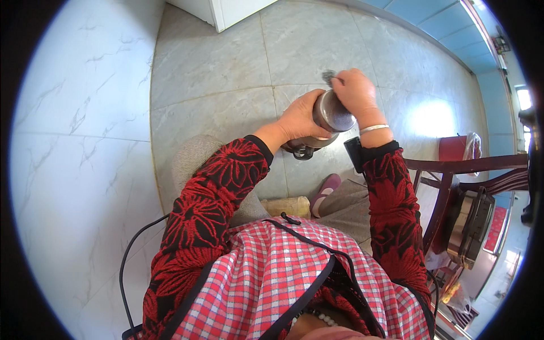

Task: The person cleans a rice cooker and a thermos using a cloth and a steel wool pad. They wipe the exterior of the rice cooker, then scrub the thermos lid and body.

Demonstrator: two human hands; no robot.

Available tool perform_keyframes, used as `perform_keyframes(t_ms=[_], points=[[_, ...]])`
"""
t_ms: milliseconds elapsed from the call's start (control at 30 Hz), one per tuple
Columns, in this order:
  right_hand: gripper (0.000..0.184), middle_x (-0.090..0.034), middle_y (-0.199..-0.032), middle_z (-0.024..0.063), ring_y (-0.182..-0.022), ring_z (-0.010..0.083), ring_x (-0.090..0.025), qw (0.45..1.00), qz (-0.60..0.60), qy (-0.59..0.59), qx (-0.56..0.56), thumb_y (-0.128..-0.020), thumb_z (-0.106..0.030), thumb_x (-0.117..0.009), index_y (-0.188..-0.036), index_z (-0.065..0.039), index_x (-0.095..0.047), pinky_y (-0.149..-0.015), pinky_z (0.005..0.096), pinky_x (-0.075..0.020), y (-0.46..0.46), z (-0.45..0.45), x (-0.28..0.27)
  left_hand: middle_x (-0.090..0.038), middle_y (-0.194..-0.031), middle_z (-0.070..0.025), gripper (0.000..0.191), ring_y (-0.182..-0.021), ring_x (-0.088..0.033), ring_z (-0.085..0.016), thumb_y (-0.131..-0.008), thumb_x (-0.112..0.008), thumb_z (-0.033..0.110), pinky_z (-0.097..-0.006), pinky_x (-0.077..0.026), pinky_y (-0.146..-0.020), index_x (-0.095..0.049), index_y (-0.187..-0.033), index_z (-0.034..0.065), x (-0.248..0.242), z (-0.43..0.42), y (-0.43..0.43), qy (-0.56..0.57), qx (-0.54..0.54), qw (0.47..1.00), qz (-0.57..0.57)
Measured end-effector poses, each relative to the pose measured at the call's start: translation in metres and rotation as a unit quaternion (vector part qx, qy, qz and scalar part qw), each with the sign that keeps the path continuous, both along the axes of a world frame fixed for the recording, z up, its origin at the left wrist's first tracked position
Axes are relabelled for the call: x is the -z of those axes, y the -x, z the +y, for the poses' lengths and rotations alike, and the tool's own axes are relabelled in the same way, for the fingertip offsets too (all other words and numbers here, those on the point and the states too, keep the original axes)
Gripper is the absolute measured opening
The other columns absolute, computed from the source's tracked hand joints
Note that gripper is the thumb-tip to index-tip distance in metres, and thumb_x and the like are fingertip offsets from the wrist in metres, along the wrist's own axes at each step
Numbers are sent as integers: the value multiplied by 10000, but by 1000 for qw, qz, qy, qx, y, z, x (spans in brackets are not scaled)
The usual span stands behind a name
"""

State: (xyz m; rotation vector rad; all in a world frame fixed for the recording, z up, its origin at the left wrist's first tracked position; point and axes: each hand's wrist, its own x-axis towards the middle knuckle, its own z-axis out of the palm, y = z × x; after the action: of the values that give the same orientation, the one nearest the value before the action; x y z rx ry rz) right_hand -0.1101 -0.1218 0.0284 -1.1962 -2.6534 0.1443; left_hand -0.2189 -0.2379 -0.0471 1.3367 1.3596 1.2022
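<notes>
My left hand [299, 115] grips a rounded metal vessel [338, 114], thumb along its near side and fingers behind it. The vessel is tilted above the floor, with a shiny round end facing up and to the right. Below it shows a black looped handle [303, 153] beside a brownish metal part; whether these belong to the same vessel, I cannot tell. Pinched in my right hand [355, 91] is a dark, wiry scouring pad [328, 77], slightly blurred. That hand is at the far right edge of the vessel, and a pale bangle [374, 128] circles its wrist.
Grey tiles [212, 72] cover the floor, with a marbled wall [85, 110] on the left. A dark wooden chair [442, 204] with a metal appliance [469, 229] stands at right. Behind it is a red bin [452, 148]. A black cable [122, 263] loops at left.
</notes>
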Motion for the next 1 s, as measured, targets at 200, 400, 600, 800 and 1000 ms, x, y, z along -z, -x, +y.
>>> perform_keyframes(t_ms=[200,400,600,800,1000], points=[[156,-584,-798,134,-769,335,-593,992,81,-47,-84,-798,-225,-588,-754,-92,-655,-652,430,-492,0,-18,7,-552,-1205,-145,954,-1137,-510,-320,-495,-857,300,-383,-412,-968,-386,-1298,91,20,9,2,2,5,996,92],[74,-529,-746,97,-686,308,-556,975,65,-53,-206,-740,-134,-648,-721,-90,-591,-592,417,-471,-19,-76,-2,-538,-1238,-136,906,-1168,-495,-311,-613,-820,333,-383,-403,-976,-326,-1338,111,43,14,5,-101,-12,992,70],[69,-559,-792,101,-716,315,-574,974,87,-40,-206,-753,-138,-626,-719,-86,-597,-613,415,-482,-20,-68,1,-533,-1220,-114,871,-1127,-513,-327,-541,-830,329,-388,-419,-960,-385,-1264,134,32,16,-1,-116,-8,981,153],[206,-608,-855,125,-779,339,-594,997,68,16,-28,-806,-273,-586,-793,-79,-655,-666,436,-487,-10,-2,10,-550,-1212,-122,938,-1137,-520,-314,-481,-851,352,-381,-430,-960,-401,-1273,132,4,8,-5,15,-43,994,103],[122,-598,-785,116,-734,325,-598,987,157,-33,32,-779,-202,-651,-823,-88,-658,-626,411,-488,-59,-44,18,-539,-1239,-120,1021,-1146,-519,-311,-475,-869,362,-377,-429,-964,-349,-1322,132,9,10,-1,25,-41,991,124]])
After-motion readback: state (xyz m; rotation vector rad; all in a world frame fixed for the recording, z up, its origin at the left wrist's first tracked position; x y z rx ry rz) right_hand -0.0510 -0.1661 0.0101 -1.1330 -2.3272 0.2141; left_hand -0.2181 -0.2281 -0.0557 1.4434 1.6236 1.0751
